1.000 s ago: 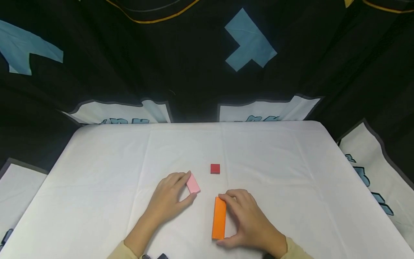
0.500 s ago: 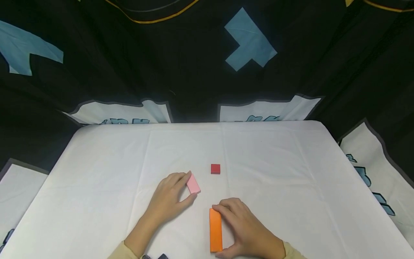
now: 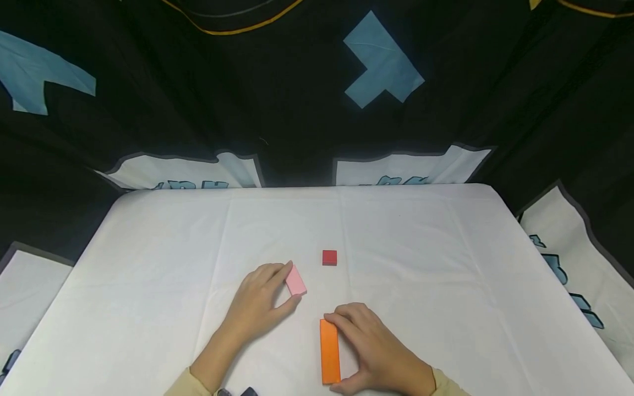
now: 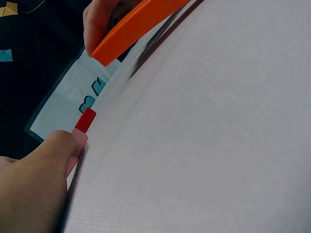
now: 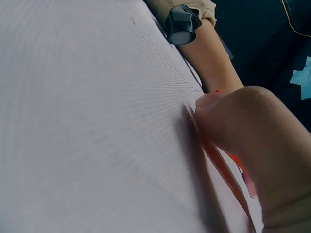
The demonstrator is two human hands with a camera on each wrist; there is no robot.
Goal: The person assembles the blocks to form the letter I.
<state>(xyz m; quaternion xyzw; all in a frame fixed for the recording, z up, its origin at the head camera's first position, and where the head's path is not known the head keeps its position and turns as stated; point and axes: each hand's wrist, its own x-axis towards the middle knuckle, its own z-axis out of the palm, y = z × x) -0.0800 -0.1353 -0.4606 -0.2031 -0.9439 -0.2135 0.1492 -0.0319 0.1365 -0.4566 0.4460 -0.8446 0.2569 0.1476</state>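
In the head view my left hand (image 3: 260, 302) pinches a small pink block (image 3: 296, 281) between thumb and fingers; the block rests on the white table. Right of it and nearer to me, my right hand (image 3: 378, 352) grips a long orange block (image 3: 329, 352) by its two ends. The left wrist view shows the orange block (image 4: 138, 33) raised off the cloth, its shadow lying apart below. Beyond both hands sits a small red block (image 3: 329, 258), touched by neither. My thumb (image 5: 243, 121) hides most of the orange block in the right wrist view.
A white cloth covers the table (image 3: 421, 247). Dark curtains (image 3: 297, 110) with blue patches hang past its far edge. Part of a dark object (image 3: 249, 391) shows at the bottom edge. A black wrist device (image 5: 182, 24) sits on the left forearm.
The orange block and my right hand have moved toward me and slightly left, and the block has turned a little straighter. Over the last half second they barely move. My left hand stays still.
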